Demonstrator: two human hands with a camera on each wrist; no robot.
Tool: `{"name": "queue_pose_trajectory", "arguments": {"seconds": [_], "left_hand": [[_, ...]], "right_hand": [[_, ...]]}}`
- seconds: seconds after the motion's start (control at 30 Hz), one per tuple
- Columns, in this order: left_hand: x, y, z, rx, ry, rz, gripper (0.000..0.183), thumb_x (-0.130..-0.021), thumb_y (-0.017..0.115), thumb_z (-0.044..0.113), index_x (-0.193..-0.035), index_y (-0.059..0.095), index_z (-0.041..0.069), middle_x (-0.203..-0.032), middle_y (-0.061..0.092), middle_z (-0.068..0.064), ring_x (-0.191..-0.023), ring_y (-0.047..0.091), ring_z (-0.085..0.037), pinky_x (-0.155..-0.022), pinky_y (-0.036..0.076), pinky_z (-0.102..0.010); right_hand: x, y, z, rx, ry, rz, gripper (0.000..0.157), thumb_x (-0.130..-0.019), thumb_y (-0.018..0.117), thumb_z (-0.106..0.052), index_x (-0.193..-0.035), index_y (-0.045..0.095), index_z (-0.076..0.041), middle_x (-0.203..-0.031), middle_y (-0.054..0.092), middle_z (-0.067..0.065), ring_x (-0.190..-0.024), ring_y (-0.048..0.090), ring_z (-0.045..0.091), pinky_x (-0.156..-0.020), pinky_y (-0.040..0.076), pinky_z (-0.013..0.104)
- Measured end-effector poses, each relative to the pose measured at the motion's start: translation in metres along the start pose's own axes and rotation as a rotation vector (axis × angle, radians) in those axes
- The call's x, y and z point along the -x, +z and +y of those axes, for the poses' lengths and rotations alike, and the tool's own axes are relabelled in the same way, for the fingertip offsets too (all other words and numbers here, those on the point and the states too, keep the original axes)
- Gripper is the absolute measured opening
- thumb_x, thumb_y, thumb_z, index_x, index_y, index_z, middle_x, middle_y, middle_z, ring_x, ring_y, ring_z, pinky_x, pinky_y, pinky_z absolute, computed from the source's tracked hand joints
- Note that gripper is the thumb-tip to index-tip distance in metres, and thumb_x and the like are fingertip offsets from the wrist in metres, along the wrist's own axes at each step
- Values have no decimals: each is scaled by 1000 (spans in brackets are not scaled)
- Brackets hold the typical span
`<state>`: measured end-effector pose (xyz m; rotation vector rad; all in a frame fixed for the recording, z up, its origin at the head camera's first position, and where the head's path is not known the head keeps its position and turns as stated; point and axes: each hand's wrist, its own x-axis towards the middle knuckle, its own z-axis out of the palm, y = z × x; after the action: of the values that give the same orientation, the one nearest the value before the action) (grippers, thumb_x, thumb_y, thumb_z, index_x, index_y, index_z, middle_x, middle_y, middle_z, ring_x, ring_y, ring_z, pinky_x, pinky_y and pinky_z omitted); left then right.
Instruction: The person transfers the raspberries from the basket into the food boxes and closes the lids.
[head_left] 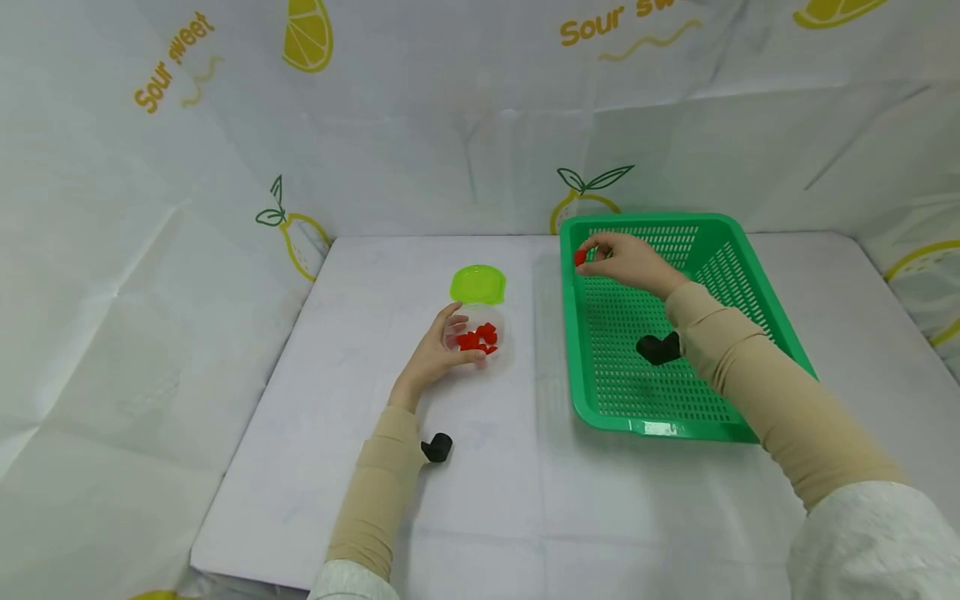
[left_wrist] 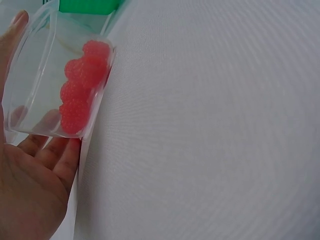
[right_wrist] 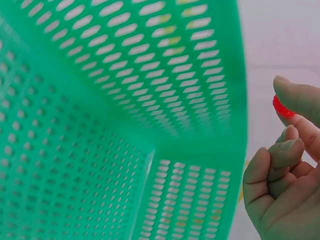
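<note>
In the head view my left hand (head_left: 433, 357) curves its fingers and thumb around a clear plastic tub (left_wrist: 37, 100) standing on the table. Several red raspberries (left_wrist: 82, 75) lie in the bottom of the tub. My right hand (head_left: 628, 262) pinches one raspberry (head_left: 581, 257) between thumb and index finger, over the left rim of the green basket (head_left: 576, 367). In the right wrist view that raspberry (right_wrist: 282, 107) shows at the fingertips, with the other fingers curled in beside the basket wall.
A bright green lid (head_left: 478, 285) lies on the table just behind the tub. The perforated basket takes up the right part of the white-covered table (head_left: 525, 483). A white sheet (head_left: 450, 125) with lemon prints hangs behind. A black wrist camera (head_left: 658, 349) sits under the right forearm.
</note>
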<state>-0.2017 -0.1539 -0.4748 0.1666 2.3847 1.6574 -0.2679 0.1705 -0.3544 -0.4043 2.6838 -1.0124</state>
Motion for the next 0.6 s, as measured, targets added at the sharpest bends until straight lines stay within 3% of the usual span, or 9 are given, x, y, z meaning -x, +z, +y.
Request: {"name": "queue_pose_trajectory", "arguments": {"seconds": [0.37, 0.6], "left_hand": [[-1, 0, 1, 1, 7, 2, 94, -70, 81, 28, -145, 24, 27, -137, 44, 2, -131, 39, -22, -110, 34, -45], [-1, -1, 0, -1, -2, 2, 95, -70, 81, 29, -146, 24, 26, -137, 44, 1, -131, 39, -23, -109, 34, -47]], "right_hand": [[-6, 15, -34, -144, -81, -57, 34, -87, 65, -30, -116, 57, -16, -87, 44, 2, -74, 41, 17, -67, 37, 30], [-12, 34, -54, -159, -105, -85, 30, -85, 67, -25, -113, 60, -16, -84, 44, 3, -73, 42, 19, -63, 36, 28]]}}
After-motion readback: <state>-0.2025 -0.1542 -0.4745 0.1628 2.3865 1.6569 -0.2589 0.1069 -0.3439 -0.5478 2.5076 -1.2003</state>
